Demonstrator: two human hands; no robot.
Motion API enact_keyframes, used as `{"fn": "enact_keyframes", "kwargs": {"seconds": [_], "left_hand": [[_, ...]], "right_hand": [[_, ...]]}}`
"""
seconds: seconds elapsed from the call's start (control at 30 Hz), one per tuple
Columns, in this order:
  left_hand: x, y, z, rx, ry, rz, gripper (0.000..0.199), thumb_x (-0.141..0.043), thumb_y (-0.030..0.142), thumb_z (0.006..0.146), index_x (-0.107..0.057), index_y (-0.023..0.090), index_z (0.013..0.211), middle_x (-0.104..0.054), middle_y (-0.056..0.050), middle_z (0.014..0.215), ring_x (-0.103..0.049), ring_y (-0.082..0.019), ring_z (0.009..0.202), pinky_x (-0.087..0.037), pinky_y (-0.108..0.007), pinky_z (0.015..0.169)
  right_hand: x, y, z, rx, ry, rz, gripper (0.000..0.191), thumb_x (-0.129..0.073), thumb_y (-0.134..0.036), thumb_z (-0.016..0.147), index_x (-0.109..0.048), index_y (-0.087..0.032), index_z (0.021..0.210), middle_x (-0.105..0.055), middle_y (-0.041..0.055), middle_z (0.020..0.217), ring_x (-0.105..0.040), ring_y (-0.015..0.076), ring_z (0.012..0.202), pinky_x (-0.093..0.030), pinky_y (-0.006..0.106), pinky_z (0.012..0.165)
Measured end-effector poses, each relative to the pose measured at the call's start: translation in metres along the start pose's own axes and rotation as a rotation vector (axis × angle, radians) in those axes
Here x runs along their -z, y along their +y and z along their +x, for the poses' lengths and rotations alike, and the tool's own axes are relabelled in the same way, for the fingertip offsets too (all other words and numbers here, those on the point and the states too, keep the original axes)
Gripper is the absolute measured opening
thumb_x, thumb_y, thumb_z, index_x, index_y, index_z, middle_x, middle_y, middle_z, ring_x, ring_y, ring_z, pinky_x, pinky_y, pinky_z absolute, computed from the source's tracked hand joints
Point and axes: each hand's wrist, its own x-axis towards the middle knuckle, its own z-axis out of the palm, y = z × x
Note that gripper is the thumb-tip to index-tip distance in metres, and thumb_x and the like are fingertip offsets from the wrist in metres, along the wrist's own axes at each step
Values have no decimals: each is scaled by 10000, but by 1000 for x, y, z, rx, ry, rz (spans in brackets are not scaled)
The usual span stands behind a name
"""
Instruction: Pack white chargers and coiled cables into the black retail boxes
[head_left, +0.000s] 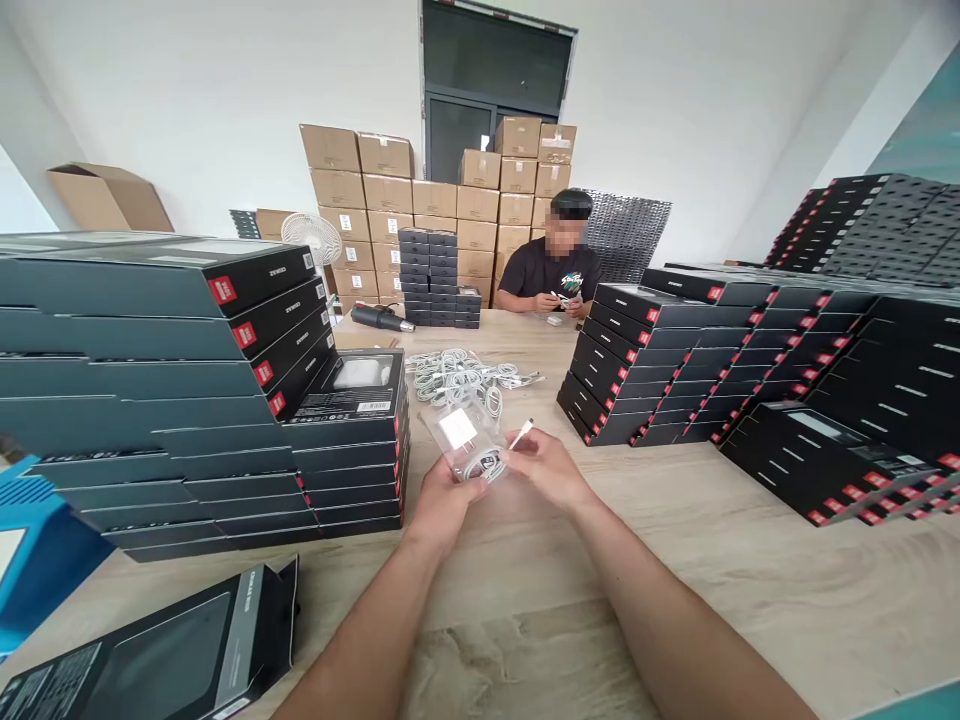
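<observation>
Above the middle of the table, my left hand (442, 495) is closed on a clear plastic tray (486, 418). A white charger block (457, 428) sits in the tray's far part. In its near part lies a coiled white cable (484, 464). My right hand (549, 468) pinches the cable near one end, and a white plug (523, 432) sticks up past the fingers. Just beyond my hands, a tangled heap of white cables (457, 376) rests on the table. Nearest my left forearm lies a black box (172, 640) with its end flap up.
Stacks of black boxes rise at the left (150, 380) and right (622, 350) of the wooden table (525, 640). Across it, a person (559, 265) handles small items. A heat gun (381, 317) lies near more black boxes (429, 275). Cardboard cartons (390, 190) stand behind.
</observation>
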Motion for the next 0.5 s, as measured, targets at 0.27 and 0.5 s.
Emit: {"fn": "enact_keyframes", "kwargs": {"seconds": [0.27,0.5], "left_hand": [[2,-1,4,50,102,73,577,-779,8,497,-713,204,1036,-730,-16,789,-679,-211,778,-541,-365,791],[3,-1,4,36,77,87,511,-792,7,482,-728,197,953,-751,-34,848,-689,-247,834,-533,-383,810]], "right_hand": [[3,-4,0,79,57,-10,265,-798,-439,644,-685,-208,711,-644,-2,658,-573,163,620,-482,286,560],[4,-2,4,83,122,102,410,-819,-528,611,-649,-187,762,-676,24,680,-604,165,594,-536,319,581]]}}
